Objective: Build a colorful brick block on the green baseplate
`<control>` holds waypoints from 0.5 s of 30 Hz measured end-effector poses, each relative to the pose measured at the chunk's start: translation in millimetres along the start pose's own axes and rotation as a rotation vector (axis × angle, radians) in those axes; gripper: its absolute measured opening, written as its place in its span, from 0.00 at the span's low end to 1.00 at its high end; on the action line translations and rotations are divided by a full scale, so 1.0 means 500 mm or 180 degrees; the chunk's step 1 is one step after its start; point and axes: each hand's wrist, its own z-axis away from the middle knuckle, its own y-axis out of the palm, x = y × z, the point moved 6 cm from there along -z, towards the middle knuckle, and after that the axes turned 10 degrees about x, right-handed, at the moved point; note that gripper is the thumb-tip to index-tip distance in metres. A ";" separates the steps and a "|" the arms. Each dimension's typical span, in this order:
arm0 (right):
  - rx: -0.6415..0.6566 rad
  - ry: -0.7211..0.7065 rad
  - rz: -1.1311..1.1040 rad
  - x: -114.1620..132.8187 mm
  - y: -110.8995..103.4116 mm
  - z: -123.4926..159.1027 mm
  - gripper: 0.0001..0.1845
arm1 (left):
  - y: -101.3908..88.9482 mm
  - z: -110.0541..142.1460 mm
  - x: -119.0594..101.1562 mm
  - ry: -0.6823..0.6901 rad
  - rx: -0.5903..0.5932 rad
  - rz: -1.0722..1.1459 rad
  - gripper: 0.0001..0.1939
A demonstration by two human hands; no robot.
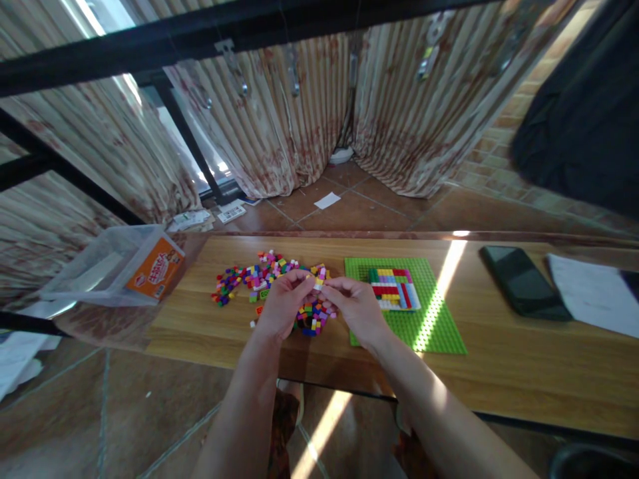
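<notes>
My left hand point(282, 303) and my right hand point(360, 311) meet over a pile of small building bricks point(244, 274). Between the fingertips of both hands are small yellow and white building bricks point(318, 284); how many pieces there are, and whether they are joined, I cannot make out. Just right of my right hand lies a green studded baseplate point(436, 332). On it sits a low, multicoloured brick build point(397, 291) with red, yellow, white, blue and green rows, partly behind my right hand.
A clear plastic box point(107, 263) with an orange label stands beyond the left end of the wooden table point(504, 366). At the right lie a dark phone point(524, 283) and white paper point(594, 293). A black bar point(239, 30) crosses above, before striped curtains point(309, 120).
</notes>
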 end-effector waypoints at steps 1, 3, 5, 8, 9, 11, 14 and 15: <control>0.0005 0.0021 -0.0018 0.000 0.001 0.000 0.19 | 0.000 0.000 0.000 0.0029 -0.0017 -0.0046 0.14; -0.0003 0.0052 -0.0035 -0.002 0.001 0.000 0.19 | 0.000 -0.001 0.001 0.0084 -0.0023 -0.0112 0.13; -0.0029 0.0064 -0.0032 -0.005 -0.001 0.000 0.19 | 0.003 -0.003 0.003 0.0137 0.0078 -0.0150 0.12; -0.0080 0.0067 0.0055 -0.011 -0.008 -0.003 0.19 | 0.004 -0.007 0.003 0.0257 0.0115 -0.0307 0.11; -0.0113 0.0037 0.0109 -0.011 -0.011 -0.004 0.19 | 0.003 -0.008 0.002 0.0290 0.0066 -0.0414 0.11; -0.0191 -0.0098 0.0216 -0.003 -0.019 -0.007 0.19 | 0.004 -0.007 -0.001 0.0281 0.0051 -0.0618 0.10; -0.0239 -0.0311 0.0416 0.014 -0.027 -0.008 0.18 | 0.018 -0.003 -0.001 0.0149 0.0300 -0.0735 0.10; -0.0233 -0.0323 0.0489 0.018 -0.028 -0.008 0.17 | 0.023 -0.001 -0.002 0.0123 0.0375 -0.0754 0.10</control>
